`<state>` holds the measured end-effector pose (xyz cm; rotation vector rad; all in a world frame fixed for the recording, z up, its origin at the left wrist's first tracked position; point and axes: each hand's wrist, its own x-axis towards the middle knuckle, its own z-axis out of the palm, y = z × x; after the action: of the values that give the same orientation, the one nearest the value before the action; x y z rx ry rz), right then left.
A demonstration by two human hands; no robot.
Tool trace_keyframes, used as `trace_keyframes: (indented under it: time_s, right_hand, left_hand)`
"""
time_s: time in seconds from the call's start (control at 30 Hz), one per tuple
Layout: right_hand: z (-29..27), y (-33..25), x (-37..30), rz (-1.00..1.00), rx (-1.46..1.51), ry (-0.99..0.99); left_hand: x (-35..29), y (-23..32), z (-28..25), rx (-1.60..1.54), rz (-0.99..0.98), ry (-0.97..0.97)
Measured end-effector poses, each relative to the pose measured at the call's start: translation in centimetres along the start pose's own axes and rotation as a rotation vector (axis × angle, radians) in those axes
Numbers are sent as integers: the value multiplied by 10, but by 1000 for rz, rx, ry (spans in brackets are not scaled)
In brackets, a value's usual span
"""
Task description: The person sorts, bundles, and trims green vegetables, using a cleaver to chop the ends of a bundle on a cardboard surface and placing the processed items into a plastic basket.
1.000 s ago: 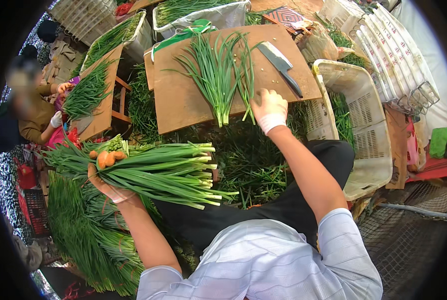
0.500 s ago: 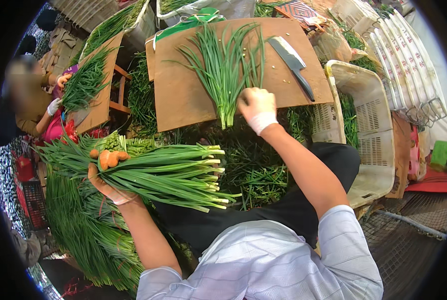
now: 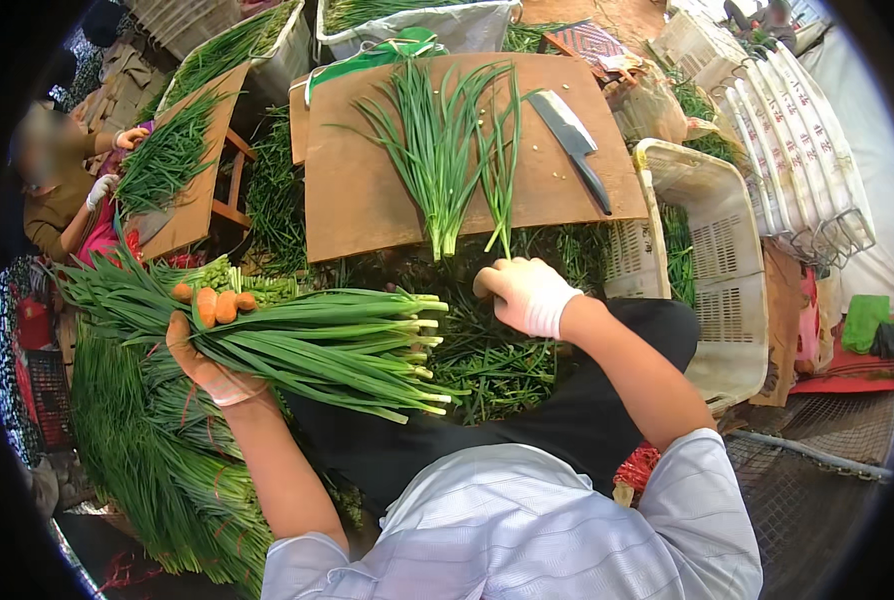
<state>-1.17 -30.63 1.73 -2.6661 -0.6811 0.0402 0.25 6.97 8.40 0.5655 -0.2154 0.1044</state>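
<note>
My left hand (image 3: 204, 362), with orange covers on its fingertips and a pale glove, is wrapped round a thick bunch of garlic chives (image 3: 337, 335), white ends pointing right. My right hand (image 3: 532, 297), also in a pale glove, is closed just below the near edge of a brown board (image 3: 357, 200). Whatever its fingers may hold is hidden. A few loose chive stalks (image 3: 500, 190) reach over that edge down to its knuckles. Beside them on the board lies a larger pile of chives (image 3: 435, 160). A black-handled knife (image 3: 572, 140) rests to the right.
Tied chive bundles (image 3: 157, 460) are heaped at my left. A white plastic crate (image 3: 737, 300) with some greens stands at right, near stacked white crates (image 3: 802, 150). Trimmings (image 3: 497, 375) cover the ground below the board. Far left, another person handles greens at a second board (image 3: 192, 220).
My right hand has drawn back from the stalks on the board toward me, past its near edge. My left hand still holds the bunch, almost unmoved. The view has shifted slightly.
</note>
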Motion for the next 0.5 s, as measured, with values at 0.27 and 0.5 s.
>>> trace_keyframes:
  time_s: [0.27,0.5]
  right_hand:
    - [-50,-101,1,107,867,94]
    - [-55,-39,-20,147,1664,275]
  left_hand:
    - [11,-73,99,491,-286,144]
    - [22,-181,209,657,-506,-211]
